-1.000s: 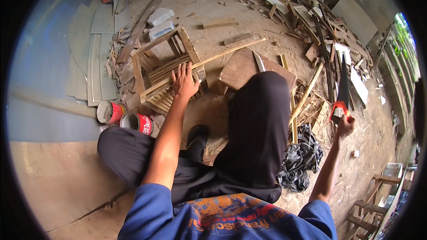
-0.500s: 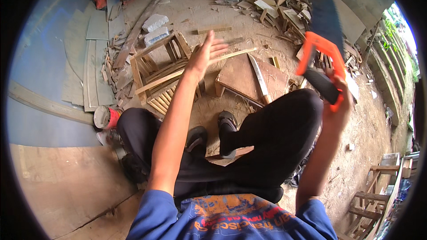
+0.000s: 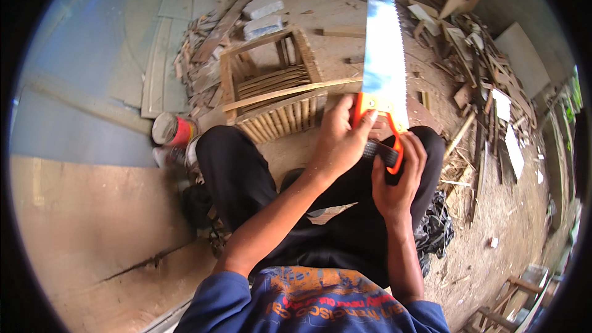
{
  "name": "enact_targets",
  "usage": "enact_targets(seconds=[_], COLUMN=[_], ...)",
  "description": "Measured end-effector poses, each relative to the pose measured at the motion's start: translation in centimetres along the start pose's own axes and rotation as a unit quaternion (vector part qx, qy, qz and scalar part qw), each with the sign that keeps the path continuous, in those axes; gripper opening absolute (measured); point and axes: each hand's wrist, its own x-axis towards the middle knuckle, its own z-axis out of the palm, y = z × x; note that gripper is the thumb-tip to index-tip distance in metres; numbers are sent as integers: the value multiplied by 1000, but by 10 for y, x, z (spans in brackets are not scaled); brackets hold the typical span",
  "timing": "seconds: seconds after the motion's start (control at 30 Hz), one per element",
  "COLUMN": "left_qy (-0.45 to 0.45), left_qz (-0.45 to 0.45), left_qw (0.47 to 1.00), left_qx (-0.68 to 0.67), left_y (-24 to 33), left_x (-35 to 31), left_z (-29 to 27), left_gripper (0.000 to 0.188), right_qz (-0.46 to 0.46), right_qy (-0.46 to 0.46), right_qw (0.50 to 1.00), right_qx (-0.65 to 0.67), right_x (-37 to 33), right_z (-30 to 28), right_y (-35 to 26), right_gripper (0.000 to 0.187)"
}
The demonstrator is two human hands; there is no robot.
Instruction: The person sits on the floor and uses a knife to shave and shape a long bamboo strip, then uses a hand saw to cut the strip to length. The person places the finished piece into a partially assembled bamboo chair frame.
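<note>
A hand saw (image 3: 383,43) stands up in front of me, its shiny toothed blade pointing away and its orange handle with a black grip near my knees. My left hand (image 3: 342,139) has its fingers and thumb closed on the left front of the handle. My right hand (image 3: 401,179) is wrapped round the rear of the handle, below the left one. Beyond my left hand is a slatted wooden frame (image 3: 280,111), with a long thin wooden strip (image 3: 290,94) lying across it. The saw and my hands hide most of the low board behind them.
A red can (image 3: 185,129) stands by my left knee. Two pale blocks (image 3: 263,7) lie beyond the frame. Scrap wood (image 3: 475,68) is heaped at the far right, and a crumpled black plastic bag (image 3: 436,225) lies beside my right thigh. A wooden sheet (image 3: 105,209) covers the left.
My right hand has brought the saw from the right to the middle. My left hand, open and empty before, has come down onto its handle. The view has shifted.
</note>
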Motion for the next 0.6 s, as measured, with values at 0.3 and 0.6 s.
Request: enact_targets(seconds=[0.3, 0.6], left_qy=[27, 111], left_qz=[13, 272], left_qw=[988, 783], left_qx=[149, 548], left_y=[9, -51], left_x=[-4, 95], left_z=[-8, -105], left_gripper=[24, 32], right_qz=[-37, 203], right_qy=[-76, 82], right_qw=[992, 954], right_qx=[-93, 204], right_x=[26, 50], right_z=[21, 53], right_y=[-7, 38], right_gripper=[43, 22])
